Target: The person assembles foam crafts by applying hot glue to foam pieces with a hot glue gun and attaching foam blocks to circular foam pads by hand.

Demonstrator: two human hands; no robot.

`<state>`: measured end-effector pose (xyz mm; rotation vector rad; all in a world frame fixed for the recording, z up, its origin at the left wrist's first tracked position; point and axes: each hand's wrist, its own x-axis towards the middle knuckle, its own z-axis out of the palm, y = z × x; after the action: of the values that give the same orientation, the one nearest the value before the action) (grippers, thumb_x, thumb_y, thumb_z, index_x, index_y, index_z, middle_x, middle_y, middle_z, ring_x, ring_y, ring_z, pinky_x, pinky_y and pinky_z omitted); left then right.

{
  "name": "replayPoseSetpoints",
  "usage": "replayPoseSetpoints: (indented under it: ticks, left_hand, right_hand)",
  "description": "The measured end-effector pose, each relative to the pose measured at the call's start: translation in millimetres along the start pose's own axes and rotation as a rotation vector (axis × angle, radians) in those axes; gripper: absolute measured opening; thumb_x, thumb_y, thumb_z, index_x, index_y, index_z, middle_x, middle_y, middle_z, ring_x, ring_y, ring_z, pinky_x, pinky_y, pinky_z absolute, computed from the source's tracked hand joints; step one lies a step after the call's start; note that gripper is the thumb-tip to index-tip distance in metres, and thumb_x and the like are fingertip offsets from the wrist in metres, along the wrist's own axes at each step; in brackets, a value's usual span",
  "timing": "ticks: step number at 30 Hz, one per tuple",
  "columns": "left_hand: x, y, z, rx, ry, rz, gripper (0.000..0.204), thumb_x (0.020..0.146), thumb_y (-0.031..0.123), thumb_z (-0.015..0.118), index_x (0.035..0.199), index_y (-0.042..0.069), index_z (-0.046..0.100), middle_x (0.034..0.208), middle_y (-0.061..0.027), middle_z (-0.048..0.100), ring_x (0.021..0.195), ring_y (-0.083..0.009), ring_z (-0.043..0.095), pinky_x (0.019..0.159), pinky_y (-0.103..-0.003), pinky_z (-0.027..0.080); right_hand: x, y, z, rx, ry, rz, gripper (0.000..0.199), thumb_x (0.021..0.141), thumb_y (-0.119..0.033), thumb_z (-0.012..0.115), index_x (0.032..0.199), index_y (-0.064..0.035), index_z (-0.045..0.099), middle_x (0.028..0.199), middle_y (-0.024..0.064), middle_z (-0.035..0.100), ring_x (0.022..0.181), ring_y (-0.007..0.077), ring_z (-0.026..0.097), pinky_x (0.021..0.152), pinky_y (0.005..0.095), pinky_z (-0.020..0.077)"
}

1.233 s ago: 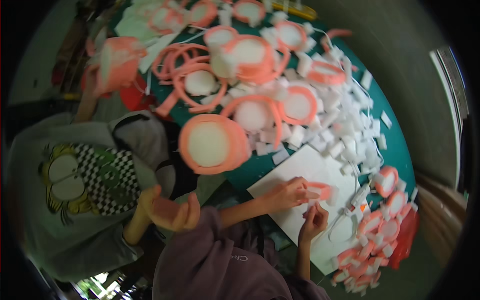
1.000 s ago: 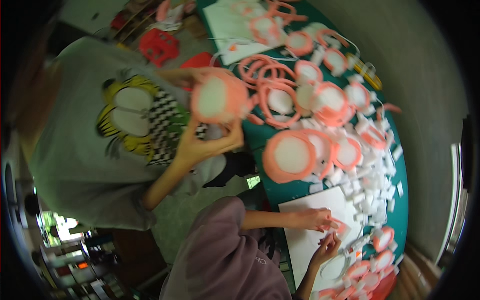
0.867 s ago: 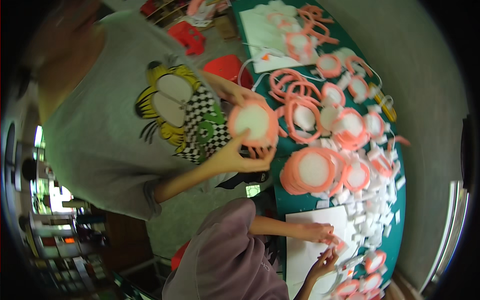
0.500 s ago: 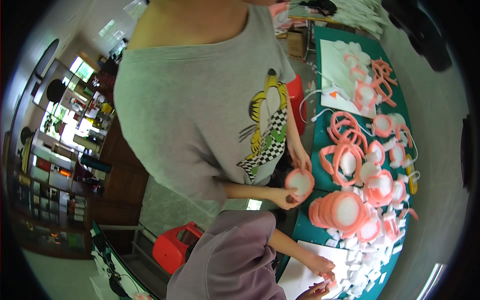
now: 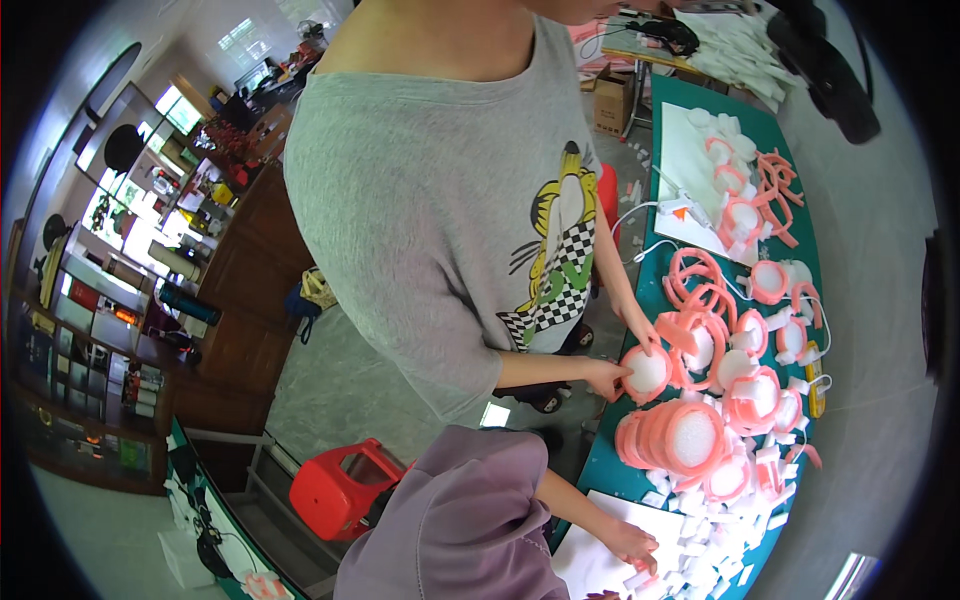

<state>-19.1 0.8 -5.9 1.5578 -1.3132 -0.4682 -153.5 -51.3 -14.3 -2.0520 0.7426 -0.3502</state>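
At the lower edge the left hand (image 5: 628, 541) rests on a white foam sheet (image 5: 600, 545) among small white foam scraps (image 5: 700, 540), fingers spread flat and holding nothing; the right hand is barely in view, so its fingers cannot be told. Beyond stands a stack of pink foam rings (image 5: 675, 440) on the green worktop (image 5: 600, 470). A co-worker in a grey shirt (image 5: 450, 200) crowds the worktop's left edge, both hands on a pink-rimmed disc (image 5: 648, 372). Open floor (image 5: 340, 370) lies left, with a red case (image 5: 340, 490).
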Motion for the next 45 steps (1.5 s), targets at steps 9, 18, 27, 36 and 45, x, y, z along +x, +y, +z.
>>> replayPoseSetpoints:
  ticks: [9, 18, 27, 36, 45]
  left_hand:
    - [1, 0, 3, -0.057, 0.033, 0.005, 0.028, 0.075, 0.012, 0.053, 0.101, 0.023, 0.050, 0.074, -0.0072, 0.045, 0.071, -0.0216, 0.049, 0.055, -0.031, 0.042]
    - [0, 4, -6, 0.048, -0.005, 0.020, 0.032, 0.076, 0.022, 0.054, 0.106, 0.028, 0.043, 0.079, -0.0079, 0.045, 0.073, -0.0238, 0.051, 0.057, -0.033, 0.043]
    - [-3, -8, 5, 0.129, 0.076, 0.074, 0.034, 0.073, 0.011, 0.055, 0.104, 0.025, 0.046, 0.076, -0.0072, 0.043, 0.067, -0.0213, 0.049, 0.054, -0.031, 0.042]
    - [-5, -8, 17, 0.089, -0.195, -0.121, 0.021, 0.074, 0.017, 0.050, 0.094, 0.011, 0.051, 0.091, -0.0097, 0.048, 0.073, -0.0208, 0.049, 0.061, -0.033, 0.040]
    - [-8, -10, -5, 0.151, -0.013, 0.021, 0.038, 0.070, 0.013, 0.050, 0.107, 0.018, 0.044, 0.078, -0.0115, 0.041, 0.073, -0.0273, 0.048, 0.062, -0.035, 0.040]
  right_hand:
    - [-36, 6, 12, 0.306, 0.220, 0.399, 0.036, 0.081, -0.009, 0.048, 0.114, -0.0004, 0.035, 0.069, 0.0051, 0.047, 0.055, 0.0109, 0.047, 0.042, 0.0206, 0.0385]
    - [-14, 14, 23, 0.324, 0.144, 0.357, 0.056, 0.074, -0.005, 0.059, 0.121, 0.0043, 0.031, 0.064, 0.0046, 0.050, 0.052, 0.0090, 0.050, 0.045, 0.0192, 0.0433]
    - [4, 37, 39, 0.577, 0.320, 0.494, 0.035, 0.073, -0.001, 0.056, 0.104, 0.0077, 0.041, 0.058, 0.0064, 0.050, 0.048, 0.0117, 0.050, 0.040, 0.0214, 0.0409]
    - [18, 60, 51, 0.585, 0.246, 0.426, 0.029, 0.078, -0.018, 0.058, 0.093, 0.0024, 0.043, 0.055, 0.0063, 0.048, 0.040, 0.0097, 0.043, 0.036, 0.0185, 0.0352]
    - [61, 25, 77, 0.507, 0.011, 0.363, 0.027, 0.079, -0.017, 0.055, 0.094, 0.0031, 0.044, 0.061, 0.0087, 0.050, 0.048, 0.0123, 0.046, 0.042, 0.0214, 0.0381]
